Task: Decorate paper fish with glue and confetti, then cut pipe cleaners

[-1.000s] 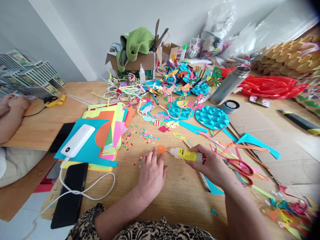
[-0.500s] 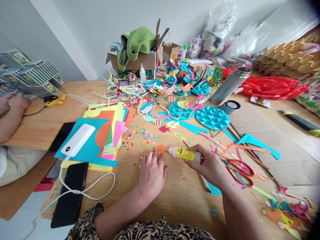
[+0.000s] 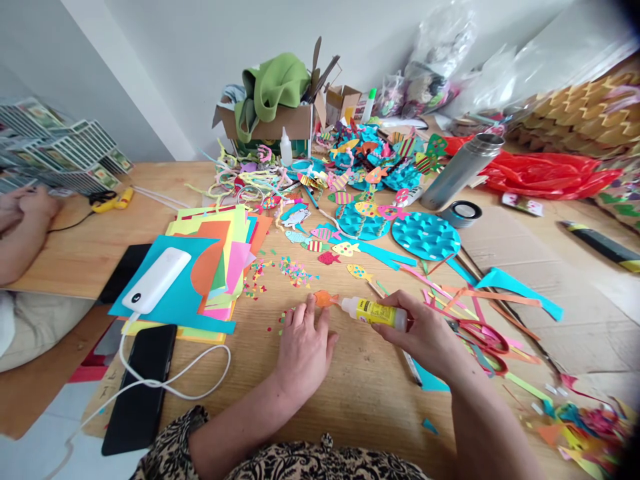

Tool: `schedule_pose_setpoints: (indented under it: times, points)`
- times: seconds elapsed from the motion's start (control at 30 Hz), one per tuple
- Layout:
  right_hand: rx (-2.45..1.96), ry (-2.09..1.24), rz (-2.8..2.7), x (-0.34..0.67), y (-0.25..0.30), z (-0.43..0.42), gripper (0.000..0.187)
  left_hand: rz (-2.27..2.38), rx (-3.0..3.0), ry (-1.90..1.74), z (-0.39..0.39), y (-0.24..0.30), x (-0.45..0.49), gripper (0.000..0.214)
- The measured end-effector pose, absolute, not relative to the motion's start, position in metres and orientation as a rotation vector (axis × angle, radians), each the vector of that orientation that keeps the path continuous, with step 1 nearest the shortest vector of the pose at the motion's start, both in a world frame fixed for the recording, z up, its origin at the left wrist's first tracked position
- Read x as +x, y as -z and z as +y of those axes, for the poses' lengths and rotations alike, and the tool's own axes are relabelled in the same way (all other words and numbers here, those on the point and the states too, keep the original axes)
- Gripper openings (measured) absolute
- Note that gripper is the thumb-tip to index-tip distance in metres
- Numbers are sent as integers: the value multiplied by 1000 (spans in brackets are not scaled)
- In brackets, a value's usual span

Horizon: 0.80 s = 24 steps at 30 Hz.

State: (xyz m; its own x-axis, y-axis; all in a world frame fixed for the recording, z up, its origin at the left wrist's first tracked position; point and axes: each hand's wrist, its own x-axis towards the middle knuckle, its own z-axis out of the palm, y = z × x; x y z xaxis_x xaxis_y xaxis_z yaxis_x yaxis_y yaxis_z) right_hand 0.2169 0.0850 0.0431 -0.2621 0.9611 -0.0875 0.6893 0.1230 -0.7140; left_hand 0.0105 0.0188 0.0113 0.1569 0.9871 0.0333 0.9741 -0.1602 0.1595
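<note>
My right hand (image 3: 425, 333) grips a glue bottle (image 3: 377, 315) with a yellow label, tilted so its nozzle points left. The tip is at the tail of a small orange paper fish (image 3: 325, 299) lying on the table. My left hand (image 3: 306, 340) lies flat with its fingers stretched out, the index fingertip touching the fish's lower left edge. Small paper dots (image 3: 283, 319) show beside the left fingers, partly hidden under them. Confetti bits (image 3: 296, 271) lie just beyond. A yellow paper fish (image 3: 359, 272) with blue dots rests past the bottle.
Coloured paper (image 3: 233, 257) with a power bank (image 3: 157, 280) on top lies left, near a phone (image 3: 137, 393). Right are red-handled scissors (image 3: 485, 337), paper strips, a steel flask (image 3: 463, 170) and a cutter (image 3: 603, 245). Another person's arm (image 3: 25, 230) is at far left.
My right hand and the glue bottle have shifted slightly right, drawing the nozzle back along the fish's tail. My left hand stays in place.
</note>
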Motion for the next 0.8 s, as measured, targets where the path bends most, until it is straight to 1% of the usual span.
schedule_pose_setpoints:
  times: [0.33, 0.53, 0.8]
  points:
    - [-1595, -958, -2056, 218, -41, 84, 25, 1963, 2317, -205, 18, -11, 10, 39]
    - [-1570, -1070, -2032, 215, -38, 82, 25, 1968, 2302, -201, 18, -12, 10, 41]
    - [-1594, -1028, -2008, 219, -38, 84, 25, 1962, 2317, -193, 19, -13, 11, 39]
